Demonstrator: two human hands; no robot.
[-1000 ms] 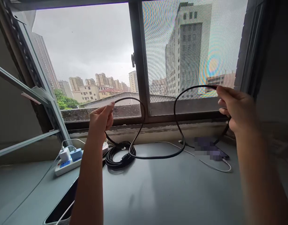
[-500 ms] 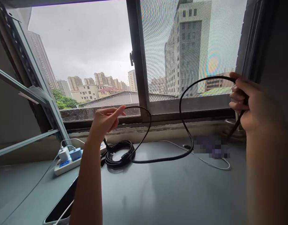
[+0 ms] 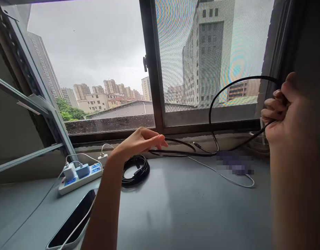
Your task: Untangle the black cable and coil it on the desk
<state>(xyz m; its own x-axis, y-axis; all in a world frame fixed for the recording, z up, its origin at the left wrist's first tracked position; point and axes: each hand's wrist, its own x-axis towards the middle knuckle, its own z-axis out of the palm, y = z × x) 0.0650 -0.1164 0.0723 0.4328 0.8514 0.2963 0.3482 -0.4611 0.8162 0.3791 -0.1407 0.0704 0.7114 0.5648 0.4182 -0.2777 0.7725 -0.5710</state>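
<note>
A black cable (image 3: 238,80) runs in loops between my two hands, in front of the window. My right hand (image 3: 285,107), raised at the right, has its fingers curled around the cable. From that fist one stretch arches up and left, and another slants down toward the table. My left hand (image 3: 144,140), lower and near the middle, pinches the cable between thumb and fingers. A thin cable end with a plug (image 3: 197,145) hangs in the loops between the hands. Below my left wrist a coiled black cable (image 3: 143,175) lies on the table, partly hidden by the arm.
A white power strip (image 3: 82,180) with chargers stands at the left. In front of it lies a phone (image 3: 71,222) with a white cord across it. A blurred purple object (image 3: 235,165) and a thin white cable (image 3: 222,176) rest toward the right. Metal framing (image 3: 54,121) rises at the left.
My left hand has moved right and slightly down, with the cable in it. My right hand has shifted a little right. The cable's loop has lifted off the table, and the plug has risen with it.
</note>
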